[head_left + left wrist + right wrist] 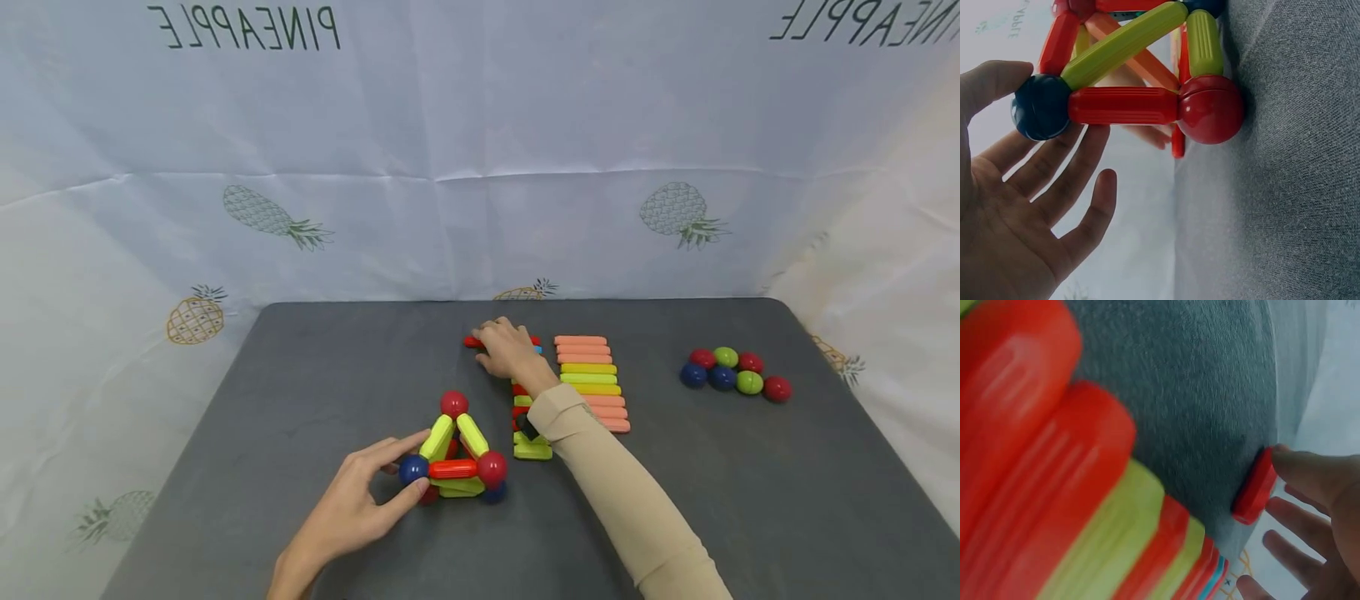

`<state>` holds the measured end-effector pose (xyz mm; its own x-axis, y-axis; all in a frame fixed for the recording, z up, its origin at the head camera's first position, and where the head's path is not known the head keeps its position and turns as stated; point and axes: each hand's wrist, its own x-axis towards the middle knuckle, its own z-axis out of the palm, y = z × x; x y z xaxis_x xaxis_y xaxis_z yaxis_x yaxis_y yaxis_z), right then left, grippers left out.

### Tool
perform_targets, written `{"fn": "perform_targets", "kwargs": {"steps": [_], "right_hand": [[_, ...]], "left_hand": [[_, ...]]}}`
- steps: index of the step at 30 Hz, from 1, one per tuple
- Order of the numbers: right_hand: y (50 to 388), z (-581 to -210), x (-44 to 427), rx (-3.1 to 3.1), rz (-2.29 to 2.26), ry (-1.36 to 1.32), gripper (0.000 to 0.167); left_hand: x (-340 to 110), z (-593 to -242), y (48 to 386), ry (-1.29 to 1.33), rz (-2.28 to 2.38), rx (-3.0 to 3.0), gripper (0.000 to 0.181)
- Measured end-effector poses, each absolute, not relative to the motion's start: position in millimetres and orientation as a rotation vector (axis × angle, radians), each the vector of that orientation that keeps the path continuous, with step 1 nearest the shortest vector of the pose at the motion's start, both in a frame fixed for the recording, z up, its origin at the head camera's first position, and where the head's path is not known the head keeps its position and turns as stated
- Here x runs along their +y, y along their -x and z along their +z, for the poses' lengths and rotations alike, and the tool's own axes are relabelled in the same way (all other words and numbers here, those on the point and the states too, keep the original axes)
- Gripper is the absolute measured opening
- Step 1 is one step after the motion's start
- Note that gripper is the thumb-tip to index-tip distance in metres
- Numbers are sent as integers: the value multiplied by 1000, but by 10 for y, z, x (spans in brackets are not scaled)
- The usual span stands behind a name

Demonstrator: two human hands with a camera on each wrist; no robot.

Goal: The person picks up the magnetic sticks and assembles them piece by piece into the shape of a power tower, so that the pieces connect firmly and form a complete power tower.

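Note:
A frame of magnetic rods and balls (pixel 453 469) stands on the table, with red and blue balls at its corners and yellow-green and red rods between them. My left hand (pixel 360 496) grips it at a blue ball (pixel 1041 107), thumb on one side and fingers on the other. At the back of the table my right hand (pixel 507 348) pinches a red magnetic rod (pixel 1254 487) between thumb and fingers. That rod lies apart from the column of red, yellow-green and blue rods (pixel 1116 531), which is partly hidden by my right arm in the head view.
Right of my right forearm lies a column of orange and yellow rods (pixel 588 378). Farther right, several loose red, blue and green balls (pixel 722 377) sit together on the dark grey table (pixel 300 375). A white curtain with pineapple prints (pixel 450 233) hangs behind the table.

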<state>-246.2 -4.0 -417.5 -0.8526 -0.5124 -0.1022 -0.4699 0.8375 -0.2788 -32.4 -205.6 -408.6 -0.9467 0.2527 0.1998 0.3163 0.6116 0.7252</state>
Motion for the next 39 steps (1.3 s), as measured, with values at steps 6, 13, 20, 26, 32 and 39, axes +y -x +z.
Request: {"fn": "perform_targets", "kwargs": {"steps": [6,13,20,26,32,39], "right_hand": [[2423,-4232,-44,2935,-512,803,24],[2381,-4214,-53,2797,-680,695,32],[2294,-4237,-22,2772,-708,692,24],[2194,-4119,23,2714,-984,799,26],[1988,-3933,112,2544,-1377,885,27],[1729,-3768,209,2377,-1571,947,26]], "left_hand": [[-2038,-4084,325,484,-1261,-2756,48],[-2011,-4084,328,481,-1258,-2749,48],[-1995,-4074,324,475,-1257,-2762,48],[-2000,-4072,326,462,-1251,-2784,48],[-2001,-4086,325,458,-1255,-2785,48],[-2000,-4104,320,462,-1263,-2779,48]]}}
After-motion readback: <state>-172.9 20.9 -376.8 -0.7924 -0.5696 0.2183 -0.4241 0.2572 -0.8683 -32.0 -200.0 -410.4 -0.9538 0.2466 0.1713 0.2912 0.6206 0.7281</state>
